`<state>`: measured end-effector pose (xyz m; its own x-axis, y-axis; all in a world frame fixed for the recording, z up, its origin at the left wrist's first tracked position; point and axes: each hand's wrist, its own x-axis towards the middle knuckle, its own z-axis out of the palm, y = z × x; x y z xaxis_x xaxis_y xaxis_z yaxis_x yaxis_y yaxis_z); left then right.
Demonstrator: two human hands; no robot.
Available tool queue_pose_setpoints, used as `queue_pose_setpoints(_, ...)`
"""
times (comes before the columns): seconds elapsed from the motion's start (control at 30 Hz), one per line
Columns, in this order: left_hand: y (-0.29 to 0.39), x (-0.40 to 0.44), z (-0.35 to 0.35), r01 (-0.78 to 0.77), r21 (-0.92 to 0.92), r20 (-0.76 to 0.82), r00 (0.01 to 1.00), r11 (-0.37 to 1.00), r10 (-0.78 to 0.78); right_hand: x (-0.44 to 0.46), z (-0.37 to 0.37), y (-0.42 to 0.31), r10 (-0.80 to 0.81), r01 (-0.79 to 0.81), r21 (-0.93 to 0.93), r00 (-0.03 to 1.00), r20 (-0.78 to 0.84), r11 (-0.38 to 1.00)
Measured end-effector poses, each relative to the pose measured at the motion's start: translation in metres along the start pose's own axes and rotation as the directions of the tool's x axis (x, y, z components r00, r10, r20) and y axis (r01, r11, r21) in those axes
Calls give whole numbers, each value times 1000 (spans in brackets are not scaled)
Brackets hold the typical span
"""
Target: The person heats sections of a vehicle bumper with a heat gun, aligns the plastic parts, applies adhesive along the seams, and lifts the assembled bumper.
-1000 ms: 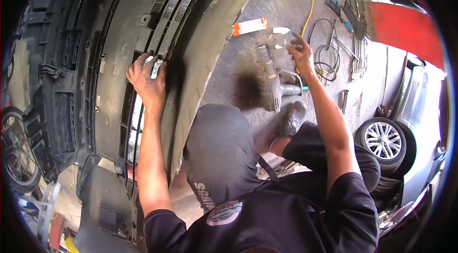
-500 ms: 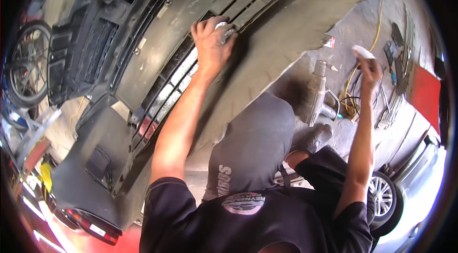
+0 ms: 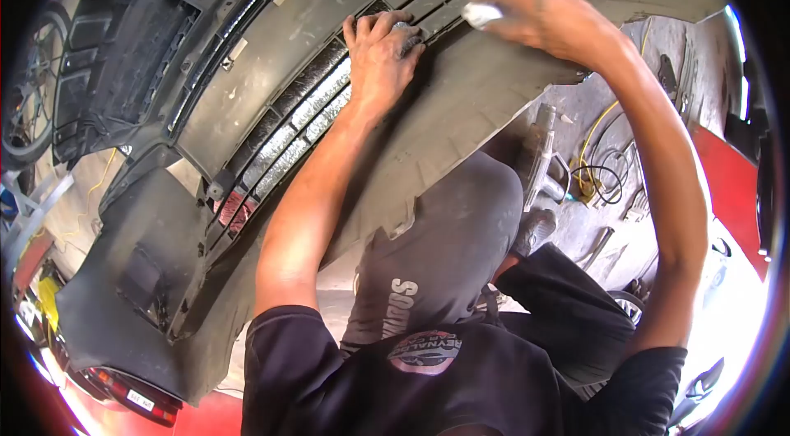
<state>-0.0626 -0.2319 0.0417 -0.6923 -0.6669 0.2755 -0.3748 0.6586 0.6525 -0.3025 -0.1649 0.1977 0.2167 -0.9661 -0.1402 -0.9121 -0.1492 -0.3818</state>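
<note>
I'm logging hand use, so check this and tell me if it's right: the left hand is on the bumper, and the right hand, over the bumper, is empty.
Not quite: the right hand is not empty. The head view shows a small white object in its fingers. The left hand is on the bumper, as stated.

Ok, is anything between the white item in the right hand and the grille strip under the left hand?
No loose object shows between the white item in the right hand and the grille strip; only the left hand covers part of it.
</note>
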Motion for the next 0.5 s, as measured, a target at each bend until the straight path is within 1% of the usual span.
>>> queue_pose_setpoints(0.03, 0, 0, 0, -1, -9, -4, 1000, 1000, 1, 5, 17, 10, -45, 48, -49, 997, 63, 998)
queue_pose_setpoints(0.13, -3, 0, 1, -17, -16, -12, 1000, 1000, 17, 26, 38, 12, -29, 72, -119, 942, 333, 990)
queue_pose_setpoints(0.23, -5, -2, 3, -23, -20, -19, 1000, 1000, 23, 35, 44, 11, 8, 49, -138, 923, 385, 989)
queue_pose_setpoints(0.33, -6, -1, 4, -22, -20, -31, 999, 1000, 22, 39, 45, 11, 2, 63, -149, 917, 399, 987)
queue_pose_setpoints(0.43, -6, -2, 4, -22, -34, -27, 999, 999, 22, 48, 48, 3, 69, 48, -217, 864, 499, 975)
queue_pose_setpoints(0.5, -6, -2, 3, -22, -46, -26, 999, 999, 21, 50, 51, 1, 58, 62, -219, 864, 500, 974)
